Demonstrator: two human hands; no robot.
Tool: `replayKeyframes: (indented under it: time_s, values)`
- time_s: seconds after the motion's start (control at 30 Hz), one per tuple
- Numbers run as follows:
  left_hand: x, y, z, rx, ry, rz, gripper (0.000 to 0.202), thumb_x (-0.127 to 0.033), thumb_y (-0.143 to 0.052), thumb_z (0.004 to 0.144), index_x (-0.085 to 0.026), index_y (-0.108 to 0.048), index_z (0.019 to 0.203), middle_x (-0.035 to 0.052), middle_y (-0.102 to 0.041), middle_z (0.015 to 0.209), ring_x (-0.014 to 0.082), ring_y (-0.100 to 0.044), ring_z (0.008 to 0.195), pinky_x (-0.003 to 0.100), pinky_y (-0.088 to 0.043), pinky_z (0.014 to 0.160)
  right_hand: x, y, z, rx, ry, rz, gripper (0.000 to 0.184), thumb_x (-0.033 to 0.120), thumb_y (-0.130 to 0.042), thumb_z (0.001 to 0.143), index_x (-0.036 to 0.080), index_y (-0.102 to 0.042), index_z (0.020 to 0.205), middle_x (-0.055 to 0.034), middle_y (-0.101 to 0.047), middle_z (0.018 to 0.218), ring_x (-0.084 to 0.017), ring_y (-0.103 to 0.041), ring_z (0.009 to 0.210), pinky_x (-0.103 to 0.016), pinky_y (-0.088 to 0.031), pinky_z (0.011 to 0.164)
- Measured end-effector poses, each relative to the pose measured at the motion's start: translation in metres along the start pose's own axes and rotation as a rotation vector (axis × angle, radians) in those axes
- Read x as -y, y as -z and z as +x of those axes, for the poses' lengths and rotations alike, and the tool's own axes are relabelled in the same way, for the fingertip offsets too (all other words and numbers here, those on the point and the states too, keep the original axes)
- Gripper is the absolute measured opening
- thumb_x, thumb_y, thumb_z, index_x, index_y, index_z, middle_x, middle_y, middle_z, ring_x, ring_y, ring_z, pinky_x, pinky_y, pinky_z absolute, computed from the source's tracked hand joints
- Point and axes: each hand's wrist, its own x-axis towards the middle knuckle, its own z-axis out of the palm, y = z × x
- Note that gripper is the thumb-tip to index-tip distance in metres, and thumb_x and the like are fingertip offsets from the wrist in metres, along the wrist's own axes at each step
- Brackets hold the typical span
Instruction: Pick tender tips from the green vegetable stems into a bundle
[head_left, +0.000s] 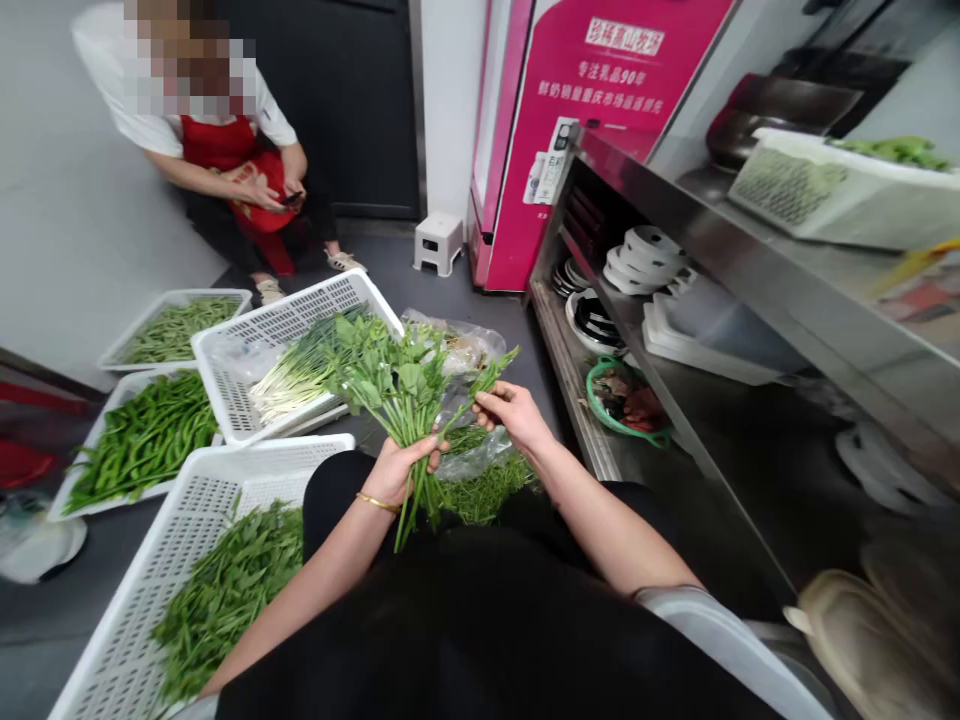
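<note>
My left hand (401,468) is wrapped round a bunch of long-stemmed leafy greens (405,385), its leaves spreading upward and its stems hanging below the fist. Beside it, my right hand (511,412) pinches a single green sprig (486,378) between thumb and fingers; the sprig's lower end reaches toward the left hand. Under the hands lies a clear plastic bag (476,460) with a heap of thin green stems (487,492) by it. At the lower left, a white crate (191,490) contains loose leafy greens (232,590).
A white crate (281,318) of scallions stands ahead, with green chillies (146,435) and green beans (180,328) in baskets to its left. A person in a red apron (225,150) sits at the back left. Steel shelving (720,250) runs along the right, near a white stool (439,243).
</note>
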Motion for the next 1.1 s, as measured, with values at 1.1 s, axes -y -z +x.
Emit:
replayKeyframes:
  time_s: [1.1]
  values:
    - [-0.009,0.037,-0.029,-0.093,-0.004,-0.11,0.032,-0.024,-0.077,0.057,-0.011,-0.065,0.085,0.0047,-0.064,0.058,0.0083,-0.051,0.042,0.018,-0.036,0.039,0.045,-0.019,-0.007,0.555,0.706,-1.208,0.02,0.03,-0.045,0.088,0.017,-0.06,0.084,-0.0051,-0.057,0.079,-0.012,-0.051,0.064,-0.023,-0.038,0.057]
